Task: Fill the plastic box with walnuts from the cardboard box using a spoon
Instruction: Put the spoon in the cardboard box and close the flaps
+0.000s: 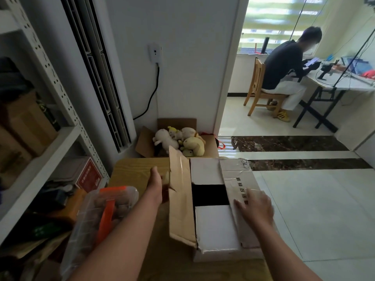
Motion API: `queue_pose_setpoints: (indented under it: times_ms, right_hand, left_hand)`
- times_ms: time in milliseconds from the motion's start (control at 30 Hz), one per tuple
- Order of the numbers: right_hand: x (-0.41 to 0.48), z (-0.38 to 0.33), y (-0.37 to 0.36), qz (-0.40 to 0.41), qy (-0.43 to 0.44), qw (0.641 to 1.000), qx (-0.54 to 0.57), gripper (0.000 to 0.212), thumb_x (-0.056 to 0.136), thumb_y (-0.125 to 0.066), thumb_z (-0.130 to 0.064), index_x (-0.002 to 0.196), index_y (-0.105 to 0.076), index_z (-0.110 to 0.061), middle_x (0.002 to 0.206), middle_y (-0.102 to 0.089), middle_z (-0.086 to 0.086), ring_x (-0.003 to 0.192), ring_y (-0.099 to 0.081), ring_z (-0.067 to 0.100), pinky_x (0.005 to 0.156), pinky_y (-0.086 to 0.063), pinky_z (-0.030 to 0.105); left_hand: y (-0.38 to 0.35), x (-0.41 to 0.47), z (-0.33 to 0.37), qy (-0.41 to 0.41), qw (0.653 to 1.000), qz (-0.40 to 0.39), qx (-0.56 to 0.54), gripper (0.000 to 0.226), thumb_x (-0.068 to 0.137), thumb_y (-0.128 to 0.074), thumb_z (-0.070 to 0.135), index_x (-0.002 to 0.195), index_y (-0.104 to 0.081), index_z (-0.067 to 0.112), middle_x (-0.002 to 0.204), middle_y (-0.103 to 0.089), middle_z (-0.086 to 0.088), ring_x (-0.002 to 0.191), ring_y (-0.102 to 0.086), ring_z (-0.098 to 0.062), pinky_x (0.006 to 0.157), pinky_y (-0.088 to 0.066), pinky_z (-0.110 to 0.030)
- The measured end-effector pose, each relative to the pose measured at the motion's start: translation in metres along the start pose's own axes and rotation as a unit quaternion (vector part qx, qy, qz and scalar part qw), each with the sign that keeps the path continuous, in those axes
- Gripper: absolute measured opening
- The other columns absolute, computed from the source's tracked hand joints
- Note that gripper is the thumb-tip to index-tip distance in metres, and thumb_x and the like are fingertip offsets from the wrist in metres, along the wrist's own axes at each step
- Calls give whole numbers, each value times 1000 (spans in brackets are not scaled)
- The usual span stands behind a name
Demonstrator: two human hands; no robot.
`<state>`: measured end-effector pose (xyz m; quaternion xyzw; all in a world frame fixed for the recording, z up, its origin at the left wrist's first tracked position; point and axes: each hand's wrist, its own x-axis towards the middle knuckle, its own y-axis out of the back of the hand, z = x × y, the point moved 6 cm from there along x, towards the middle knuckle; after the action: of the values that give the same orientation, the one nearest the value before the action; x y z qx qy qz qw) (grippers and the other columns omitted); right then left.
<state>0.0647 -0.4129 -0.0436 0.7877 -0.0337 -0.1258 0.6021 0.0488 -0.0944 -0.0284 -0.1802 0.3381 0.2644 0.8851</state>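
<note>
Right hand (256,207) lies flat, fingers straight, on the cardboard box (215,226)'s right flap (236,175); left hand (155,186) against upright left flap (180,201), its grip hidden; plastic box (85,228) of walnuts (121,202) beside left forearm.

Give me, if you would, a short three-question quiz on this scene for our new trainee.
1. True or false: the right hand lies flat on a flap of the cardboard box.
2. Where is the plastic box relative to the cardboard box? A: to its left. B: to its right. C: inside it.
3. Fill in: the brown round things seen through the plastic box's clear wall are ____.

Key: 1 true; 2 A; 3 walnuts.
</note>
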Motion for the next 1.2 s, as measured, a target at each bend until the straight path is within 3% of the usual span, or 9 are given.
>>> queue_pose_setpoints:
  times_ms: [67, 167, 400, 567, 700, 867, 1000, 1133, 1200]
  right_hand:
    - [4, 17, -7, -55, -58, 996, 31, 76, 77, -45, -76, 140, -26, -38, 148, -27, 19, 136, -23, 38, 110, -21, 53]
    - [7, 20, -8, -71, -63, 992, 84, 87, 70, -50, -79, 143, -24, -38, 136, -38, 14, 124, -41, 35, 101, -33, 49]
    - [5, 8, -10, -60, -51, 993, 91, 89, 69, -55, -76, 144, -26, -38, 135, -37, 13, 123, -43, 33, 99, -34, 49]
    - [-6, -20, -20, -64, -30, 992, 103, 88, 68, -56, -77, 142, -27, -38, 134, -38, 10, 123, -44, 31, 99, -34, 49]
    - [-22, -50, -33, -67, -29, 990, 117, 89, 67, -54, -79, 142, -25, -41, 138, -36, 12, 129, -37, 32, 104, -30, 50]
    - [-39, -78, -32, 28, 60, 984, 167, 56, 81, -49, -66, 131, -51, -39, 156, -23, 7, 145, -13, 24, 113, -11, 49]
    - [-52, -101, -23, 61, 159, 962, 214, 74, 69, -39, -74, 127, -57, -32, 132, -55, -8, 129, -39, 14, 97, -23, 36]
    - [-54, -124, -25, -27, 198, 938, 284, 81, 70, -73, -44, 140, -33, -36, 107, -61, -8, 100, -56, 9, 85, -44, 35]
    - [-53, -132, -19, -22, 222, 920, 322, 76, 74, -76, -20, 131, -30, -43, 100, -60, -11, 86, -59, -1, 73, -49, 17]
  left_hand:
    - [-6, -2, -8, 6, 999, -44, -1, 57, 94, -32, 59, 109, -59, 11, 94, -66, -18, 85, -63, -32, 76, -52, -41]
    - [-19, -10, -16, -40, 991, -101, 76, 47, 98, -35, 50, 111, -60, 13, 101, -66, -16, 86, -62, -29, 69, -49, -33]
    - [-44, -12, -25, -156, 943, -180, 231, 30, 99, -42, 41, 122, -50, 23, 125, -57, -10, 106, -57, -24, 87, -48, -38]
    - [-28, -6, -24, -218, 909, -128, 332, 44, 81, -63, 56, 119, -50, 38, 128, -44, -4, 114, -49, -20, 91, -48, -38]
    - [-10, 0, -23, -249, 857, -73, 446, 55, 80, -62, 56, 130, -43, 41, 143, -25, -1, 131, -31, -26, 106, -36, -48]
    - [0, 2, -27, -279, 793, -66, 538, 63, 88, -52, 57, 144, -28, 41, 157, -5, 1, 143, -9, -26, 114, -21, -47]
    - [-4, 0, -40, -275, 777, -82, 560, 63, 92, -44, 57, 147, -16, 44, 158, 13, 1, 145, 6, -28, 116, -11, -47]
    - [-5, 2, -46, -286, 778, -82, 553, 63, 93, -41, 56, 148, -12, 45, 157, 19, 2, 146, 7, -28, 118, -11, -46]
    - [-5, 4, -47, -289, 776, -86, 554, 64, 93, -40, 57, 148, -11, 44, 157, 20, 2, 146, 8, -28, 118, -12, -48]
